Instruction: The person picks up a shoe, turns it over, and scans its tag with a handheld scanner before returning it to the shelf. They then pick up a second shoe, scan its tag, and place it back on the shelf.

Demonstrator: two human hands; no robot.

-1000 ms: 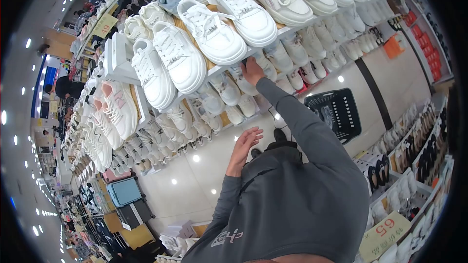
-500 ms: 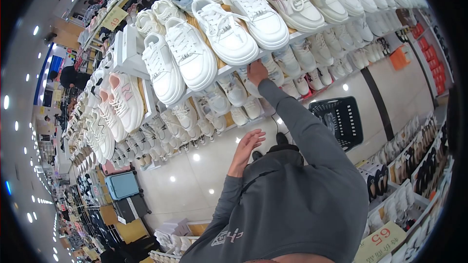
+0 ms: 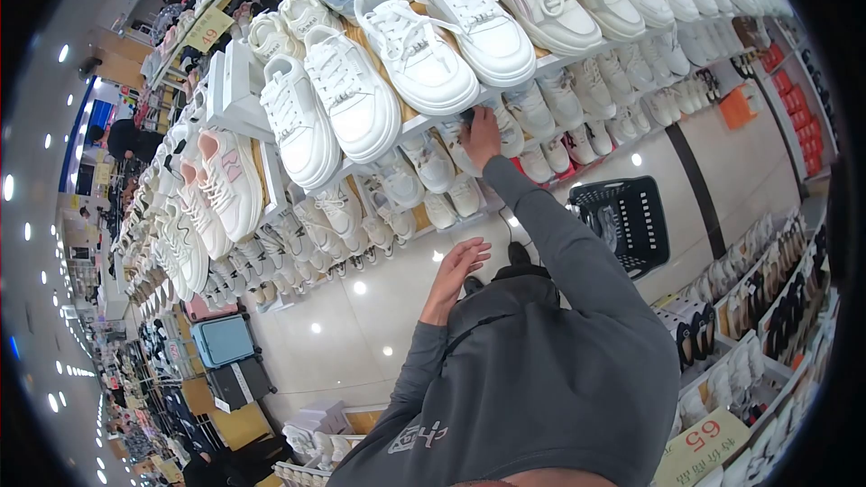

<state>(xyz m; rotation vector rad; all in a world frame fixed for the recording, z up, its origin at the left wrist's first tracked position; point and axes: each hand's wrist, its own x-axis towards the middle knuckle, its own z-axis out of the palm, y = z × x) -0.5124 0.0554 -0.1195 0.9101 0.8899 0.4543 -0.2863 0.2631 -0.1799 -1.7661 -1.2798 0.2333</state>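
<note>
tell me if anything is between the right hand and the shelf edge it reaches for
Nothing visible. The right hand is at the shelf edge, below the sneakers, fingertips on a small dark thing. The left hand is open, lower down, touching nothing.

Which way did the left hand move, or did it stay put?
No. The left hand stayed put: it is open and as near to the black basket on the floor as before.

Upper yellow card, far shelf end: "49" is read.
Lower yellow card, right-hand rack: "65" is read, inverted; the smaller characters beneath are not made out.
Sweatshirt print: lettering noted, illegible.
</note>
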